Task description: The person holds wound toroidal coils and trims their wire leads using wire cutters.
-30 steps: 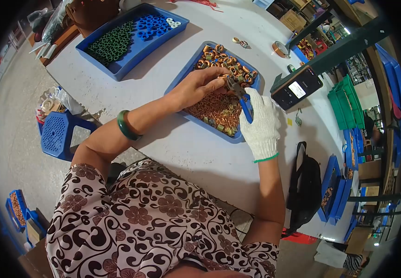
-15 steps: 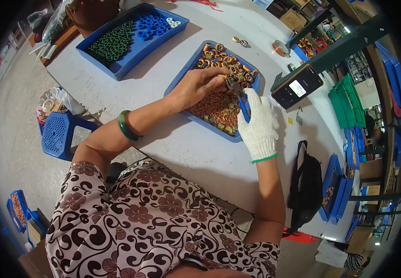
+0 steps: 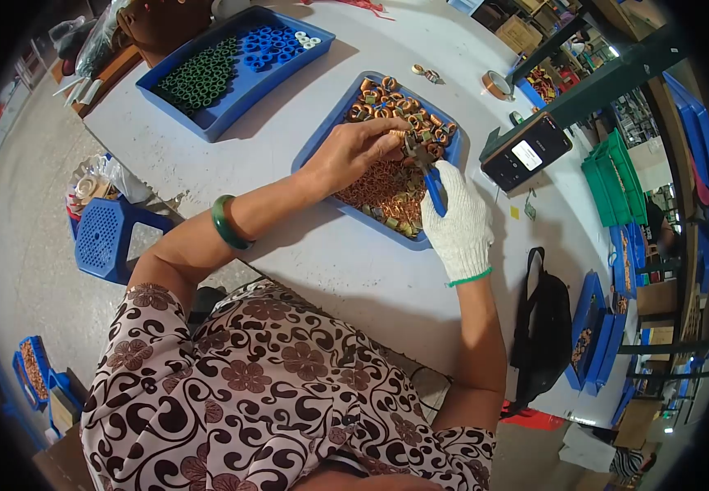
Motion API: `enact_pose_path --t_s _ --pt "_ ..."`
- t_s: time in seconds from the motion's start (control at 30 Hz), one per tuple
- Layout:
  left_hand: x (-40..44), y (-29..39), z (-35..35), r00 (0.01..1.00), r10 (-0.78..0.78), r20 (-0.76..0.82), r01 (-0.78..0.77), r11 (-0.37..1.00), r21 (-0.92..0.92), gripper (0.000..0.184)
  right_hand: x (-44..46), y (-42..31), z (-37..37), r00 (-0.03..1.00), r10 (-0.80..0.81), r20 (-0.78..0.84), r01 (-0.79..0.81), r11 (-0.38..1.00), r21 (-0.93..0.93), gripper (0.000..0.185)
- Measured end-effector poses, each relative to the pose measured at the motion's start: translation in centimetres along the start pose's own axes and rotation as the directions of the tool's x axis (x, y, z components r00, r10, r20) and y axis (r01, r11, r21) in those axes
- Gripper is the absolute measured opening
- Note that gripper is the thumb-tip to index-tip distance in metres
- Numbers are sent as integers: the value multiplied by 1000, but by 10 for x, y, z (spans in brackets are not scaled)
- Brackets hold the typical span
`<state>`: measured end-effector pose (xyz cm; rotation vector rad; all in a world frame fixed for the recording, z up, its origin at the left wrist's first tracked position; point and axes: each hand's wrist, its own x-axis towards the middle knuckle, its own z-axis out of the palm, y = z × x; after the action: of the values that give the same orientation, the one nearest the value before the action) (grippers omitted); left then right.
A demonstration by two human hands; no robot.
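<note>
My bare left hand [image 3: 345, 160], a green bangle on its wrist, pinches a small copper-wound coil [image 3: 399, 136] above a blue tray [image 3: 332, 121]. The fingertips partly hide this coil. In a white knit glove, my right hand [image 3: 462, 222] grips blue-handled cutting pliers [image 3: 434, 190]. Their metal jaws are right beside the coil; whether they touch it or close on a wire I cannot tell. Under my hands the tray holds many copper coils [image 3: 387, 84] at its far end and a heap of copper wire clippings [image 3: 381, 195] nearer me.
Another blue tray [image 3: 217, 129] at the back left holds green, blue and white rings. A phone [image 3: 526, 153] leans on a green metal post at the right. Beyond it are green crates [image 3: 612, 180]. A black bag [image 3: 541, 331] lies by my right arm; a blue stool [image 3: 109, 237] stands left.
My right hand and the pliers have shifted very slightly, with more of the blue handles showing. My left hand stays almost in place, still pinching the coil.
</note>
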<state>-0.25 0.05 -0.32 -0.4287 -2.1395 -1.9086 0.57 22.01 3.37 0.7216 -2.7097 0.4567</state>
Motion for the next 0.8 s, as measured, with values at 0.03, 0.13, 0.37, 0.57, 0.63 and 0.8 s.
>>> enact_pose_path --t_s 0.03,0.13,0.37,0.57,0.63,0.8 --pt "1 -4 0 1000 18 -3 -18 1000 3 38 0 0 -1 1000 8 -1 -8 1000 1 48" --pt "2 -4 1 1000 -11 29 15 988 -153 40 2 -3 -1 1000 4 -29 -5 1000 -25 47" --pt "1 5 -8 980 -118 158 175 892 -417 47 5 3 0 996 -15 -92 14 1000 -12 48" --pt "4 8 -11 980 -104 168 171 871 -461 41 5 3 -2 996 -9 -88 11 1000 16 48" --pt "3 10 -9 983 -109 146 166 866 -472 40 4 3 0 995 -25 -101 27 999 23 47" --pt "4 2 -10 974 -103 199 186 870 -457 35 3 0 -1 997 -35 -74 39 998 44 47"
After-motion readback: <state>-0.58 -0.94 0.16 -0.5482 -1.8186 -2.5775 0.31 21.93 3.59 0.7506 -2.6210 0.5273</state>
